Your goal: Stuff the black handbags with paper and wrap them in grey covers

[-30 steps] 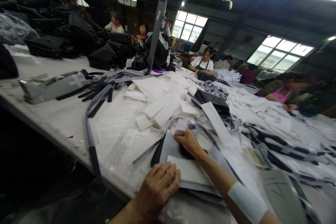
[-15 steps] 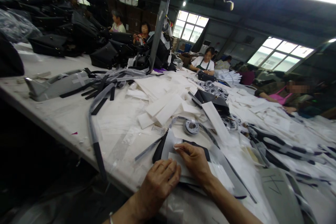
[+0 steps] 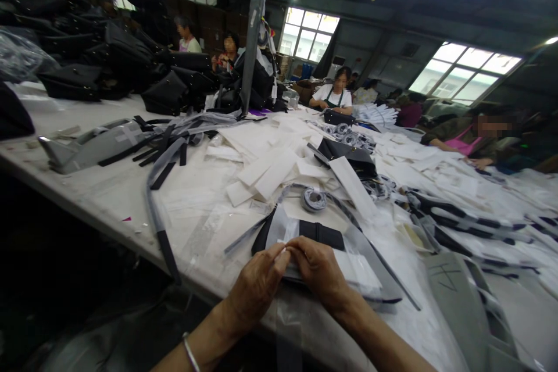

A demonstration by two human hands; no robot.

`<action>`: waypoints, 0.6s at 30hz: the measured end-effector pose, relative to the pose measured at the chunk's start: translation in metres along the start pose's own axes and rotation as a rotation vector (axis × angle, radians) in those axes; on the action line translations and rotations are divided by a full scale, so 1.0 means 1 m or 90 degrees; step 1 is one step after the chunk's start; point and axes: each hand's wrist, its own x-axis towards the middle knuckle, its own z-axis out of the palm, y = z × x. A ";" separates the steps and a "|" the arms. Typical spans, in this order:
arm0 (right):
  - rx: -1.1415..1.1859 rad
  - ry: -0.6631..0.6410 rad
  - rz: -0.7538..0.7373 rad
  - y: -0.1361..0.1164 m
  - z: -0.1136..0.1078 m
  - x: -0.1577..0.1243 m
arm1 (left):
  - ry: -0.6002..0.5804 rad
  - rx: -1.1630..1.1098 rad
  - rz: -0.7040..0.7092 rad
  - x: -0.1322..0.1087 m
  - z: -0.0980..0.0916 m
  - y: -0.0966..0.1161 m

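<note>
My left hand (image 3: 257, 286) and my right hand (image 3: 320, 270) meet at the fingertips on the near part of the white table. Both pinch the edge of a white sheet (image 3: 355, 270) lying on a grey bag panel (image 3: 383, 273). A black leather strip (image 3: 320, 234) lies just beyond my right hand, partly covered by it. Farther on sits a small roll of grey tape (image 3: 314, 200), out of reach of my fingers. What lies under my palms is hidden.
Stacks of white strips (image 3: 270, 171) and black straps (image 3: 163, 151) cover the table (image 3: 87, 177). Black handbags (image 3: 126, 55) are piled at the back left, and another (image 3: 346, 157) lies ahead. Co-workers (image 3: 333, 96) sit along the far side, near a metal post (image 3: 250, 29).
My hands have closed together, with the fingertips now meeting over the white sheet. The sheet has shifted toward the right, and the black strip shows more fully.
</note>
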 end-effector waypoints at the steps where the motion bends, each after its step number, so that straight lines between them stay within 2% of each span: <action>1: 0.003 0.009 0.012 -0.001 0.000 0.002 | -0.006 0.003 0.000 0.000 0.000 0.000; 7: -0.009 -0.040 0.117 0.002 -0.021 0.018 | -0.003 0.015 0.030 0.010 -0.007 0.000; 11: -0.098 -0.075 0.103 0.015 -0.036 0.024 | -0.004 0.000 0.039 0.016 -0.010 0.001; 16: -0.199 0.049 0.117 0.041 -0.036 0.038 | 0.002 -0.002 0.048 0.016 -0.011 0.001; 18: -0.228 0.047 0.142 0.054 -0.038 0.046 | 0.005 -0.001 0.050 0.016 -0.011 0.001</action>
